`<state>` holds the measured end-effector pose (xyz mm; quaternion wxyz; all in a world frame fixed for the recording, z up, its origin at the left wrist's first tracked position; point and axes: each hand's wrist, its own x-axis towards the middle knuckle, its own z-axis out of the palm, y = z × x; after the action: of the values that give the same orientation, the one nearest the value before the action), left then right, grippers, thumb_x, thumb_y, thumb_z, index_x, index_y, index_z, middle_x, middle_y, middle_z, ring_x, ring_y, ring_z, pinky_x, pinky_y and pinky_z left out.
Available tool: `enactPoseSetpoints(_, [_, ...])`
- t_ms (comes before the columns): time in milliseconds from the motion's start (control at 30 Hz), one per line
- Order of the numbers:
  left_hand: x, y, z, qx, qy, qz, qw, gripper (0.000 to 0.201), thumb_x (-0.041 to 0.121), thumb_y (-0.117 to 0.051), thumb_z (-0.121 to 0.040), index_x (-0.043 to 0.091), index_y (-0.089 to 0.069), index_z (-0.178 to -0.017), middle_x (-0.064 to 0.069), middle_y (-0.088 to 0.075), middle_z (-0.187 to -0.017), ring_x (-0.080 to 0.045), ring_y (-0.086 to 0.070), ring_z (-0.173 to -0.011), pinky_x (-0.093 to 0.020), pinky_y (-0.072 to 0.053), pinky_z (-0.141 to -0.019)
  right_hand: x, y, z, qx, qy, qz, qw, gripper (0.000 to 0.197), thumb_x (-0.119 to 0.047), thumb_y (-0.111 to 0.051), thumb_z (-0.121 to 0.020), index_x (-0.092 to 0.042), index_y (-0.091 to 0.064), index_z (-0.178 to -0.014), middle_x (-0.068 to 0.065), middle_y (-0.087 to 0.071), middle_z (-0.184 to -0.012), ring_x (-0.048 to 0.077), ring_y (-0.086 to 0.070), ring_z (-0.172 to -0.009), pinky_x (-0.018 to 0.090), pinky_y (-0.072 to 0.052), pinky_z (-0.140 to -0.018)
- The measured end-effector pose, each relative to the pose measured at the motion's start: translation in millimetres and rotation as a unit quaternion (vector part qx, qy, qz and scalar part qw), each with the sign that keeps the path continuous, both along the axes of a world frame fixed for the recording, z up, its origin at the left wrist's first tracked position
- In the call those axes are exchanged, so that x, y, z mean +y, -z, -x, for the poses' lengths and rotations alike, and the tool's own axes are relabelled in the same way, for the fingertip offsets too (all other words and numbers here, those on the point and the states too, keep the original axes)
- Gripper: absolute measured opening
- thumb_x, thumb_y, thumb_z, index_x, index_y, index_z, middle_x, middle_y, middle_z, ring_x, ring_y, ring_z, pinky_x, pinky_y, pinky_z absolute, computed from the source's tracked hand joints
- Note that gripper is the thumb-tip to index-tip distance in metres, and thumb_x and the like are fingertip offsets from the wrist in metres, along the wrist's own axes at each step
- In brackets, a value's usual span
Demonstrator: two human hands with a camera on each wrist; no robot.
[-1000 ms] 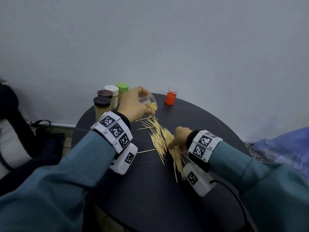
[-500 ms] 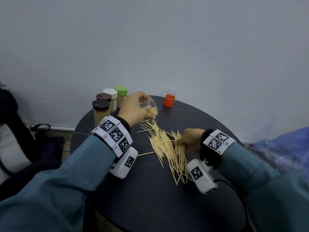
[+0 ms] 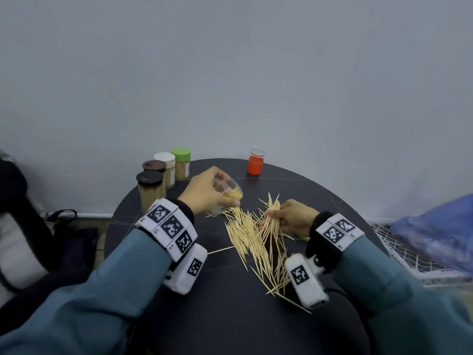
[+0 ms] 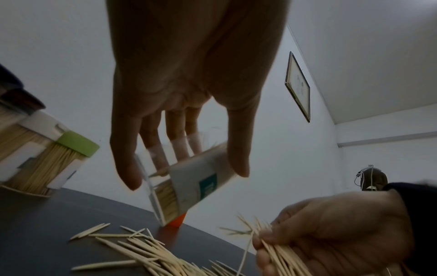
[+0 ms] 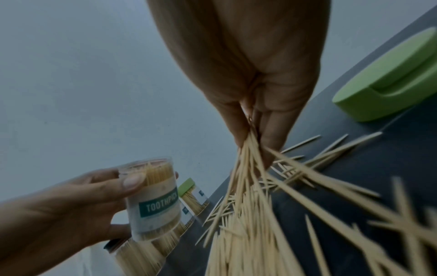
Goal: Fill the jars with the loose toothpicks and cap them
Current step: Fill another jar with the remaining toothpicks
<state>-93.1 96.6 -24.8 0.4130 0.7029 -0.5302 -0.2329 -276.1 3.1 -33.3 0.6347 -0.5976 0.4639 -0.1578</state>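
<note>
1. Head view: left hand (image 3: 204, 193) gripping open jar (image 3: 227, 194), tilted above table (image 3: 230, 316); right hand (image 3: 291, 217) pinching toothpick bundle (image 3: 271, 216).
2. Left wrist view: jar mouth facing bundle; advisable to keep tilt steady.
3. Right wrist view: bundle splayed; advisable to align tips before insertion.

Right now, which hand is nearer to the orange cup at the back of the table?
Left. The left hand, holding the open jar, is just in front-left of the orange cup; the right hand is nearer the person, gripping toothpicks.

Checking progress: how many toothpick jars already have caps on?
4, clustered at the table's far-left edge: green cap, white cap, brown cap, black cap. None looks hidden.
</note>
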Motion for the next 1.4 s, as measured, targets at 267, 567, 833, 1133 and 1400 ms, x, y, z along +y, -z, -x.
enactPoseSetpoints(267, [-1.6,2.0,2.7,-0.024,0.021,-0.063,0.997,0.063,0.030,-0.085,-0.064,0.019,-0.059,-0.120,-0.001,-0.058,-0.116,-0.014,-0.052,-0.101,-0.022,-0.042,-0.075,2.3,-16.3,-8.8,-0.105,0.036,0.090,0.990,0.013,-0.003,-0.038,-0.098,0.004,-0.048,-0.095,0.019,-0.063,-0.083,0.012,-0.068,-0.054,0.021,-0.056,-0.053])
enactPoseSetpoints(567, [0.8,4.7,4.2,-0.029,0.006,-0.065,0.997,0.066,0.023,-0.088,-0.059,0.016,-0.058,-0.117,0.001,-0.057,-0.111,-0.013,-0.050,-0.098,-0.021,-0.038,-0.073,6.2,-41.6,-39.2,-0.131,0.082,0.240,0.958,0.020,-0.007,-0.039,-0.099,0.005,-0.053,-0.105,0.027,-0.065,-0.100,0.027,-0.066,-0.074,0.033,-0.057,-0.074])
enactPoseSetpoints(833, [2.9,3.1,9.4,-0.020,-0.011,-0.019,1.000,0.054,0.031,-0.089,-0.058,0.018,-0.053,-0.097,0.014,-0.052,-0.079,0.003,-0.046,-0.068,-0.011,-0.034,-0.051,23.1,-27.8,-75.5,-0.089,0.112,0.304,0.942,0.017,-0.013,-0.042,-0.099,-0.003,-0.055,-0.097,0.013,-0.070,-0.100,0.023,-0.068,-0.090,0.034,-0.054,-0.084])
enactPoseSetpoints(1133, [0.8,3.6,8.1,-0.016,-0.047,0.018,0.999,0.040,0.017,-0.079,-0.071,0.014,-0.052,-0.100,0.006,-0.055,-0.086,0.002,-0.048,-0.070,-0.012,-0.037,-0.056,43.7,-6.9,-87.2,0.005,0.112,0.345,0.932,0.028,-0.024,-0.031,-0.101,-0.009,-0.051,-0.114,-0.001,-0.063,-0.121,0.019,-0.048,-0.124,0.047,0.005,-0.116])
enactPoseSetpoints(1400, [1.6,3.2,8.8,-0.021,-0.033,0.019,0.999,0.047,0.021,-0.083,-0.068,0.014,-0.051,-0.102,0.005,-0.057,-0.089,-0.003,-0.052,-0.076,-0.013,-0.039,-0.056,48.7,-7.8,-83.9,-0.100,0.090,0.263,0.955,0.021,-0.041,-0.032,-0.098,-0.035,-0.049,-0.088,-0.017,-0.060,-0.102,0.016,-0.051,-0.119,0.053,-0.016,-0.114])
